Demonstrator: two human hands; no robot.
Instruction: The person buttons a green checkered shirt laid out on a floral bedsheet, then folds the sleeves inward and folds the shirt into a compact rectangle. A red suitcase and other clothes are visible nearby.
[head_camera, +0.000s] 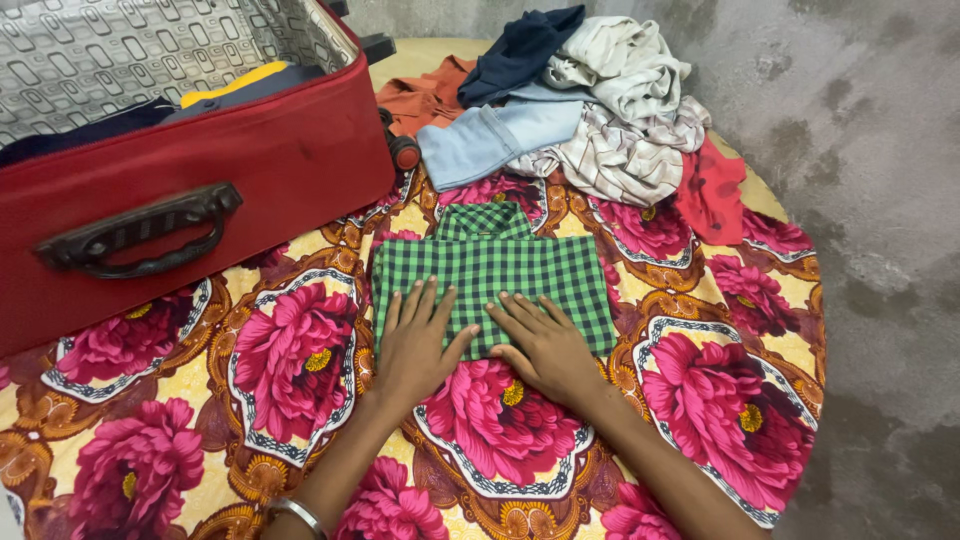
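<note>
Green checked shirt (500, 275) folded, collar pointing away, long axis crosswise, both hands (480, 345) flat, open on near edge

Two bare hands, left hand (415, 345) and right hand (548, 345), lie flat with fingers (520, 312) spread on a folded green checked shirt (495, 275) atop a floral bedsheet (290, 370), beside an open red suitcase (200, 170) and a heap of clothes (590, 110).

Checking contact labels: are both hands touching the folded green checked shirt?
Touching. The head view shows the left hand and right hand lying flat, fingers spread on the lower edge of the green checked shirt, no gap visible.
</note>
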